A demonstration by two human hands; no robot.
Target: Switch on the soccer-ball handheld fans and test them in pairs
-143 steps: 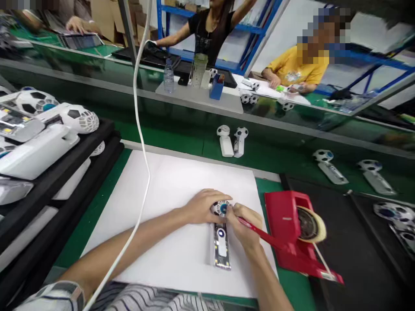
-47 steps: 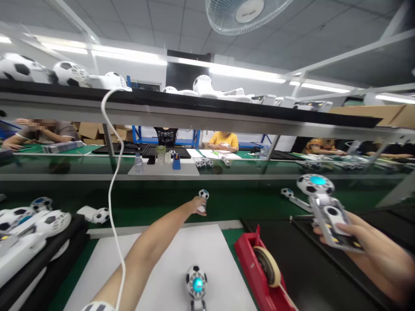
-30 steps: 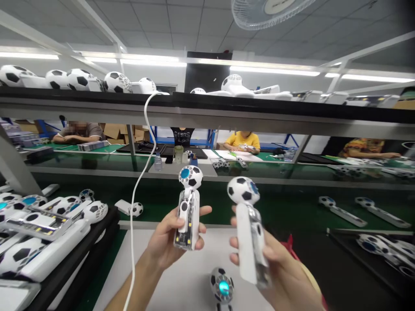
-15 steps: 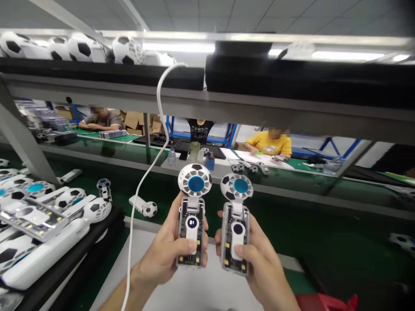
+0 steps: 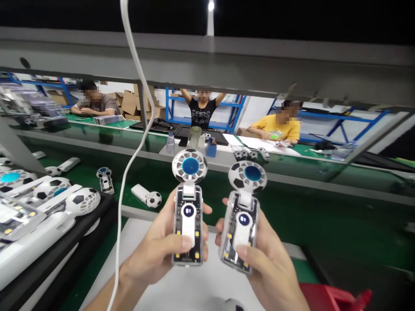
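I hold two small hand fans upright, side by side, each with a football-patterned round head and a blue hub. My left hand (image 5: 158,252) grips the left fan (image 5: 189,207) by its clear handle, thumb on the white button strip. My right hand (image 5: 266,268) grips the right fan (image 5: 244,216) the same way, thumb low on its handle. Both handles show a small lit display and yellow spots. The fans stand a little apart above the white sheet (image 5: 181,289) on the bench.
A black tray (image 5: 55,250) at the left holds several more fans. A white cable (image 5: 129,151) hangs in front of my left arm. Loose fans (image 5: 145,196) lie on the green belt (image 5: 308,220). A red tape dispenser (image 5: 330,296) sits at lower right. Three people sit beyond.
My head has tipped down a little, so the upper shelf fills the top. Both fans stay upright in my hands; the right fan's display is now lit.
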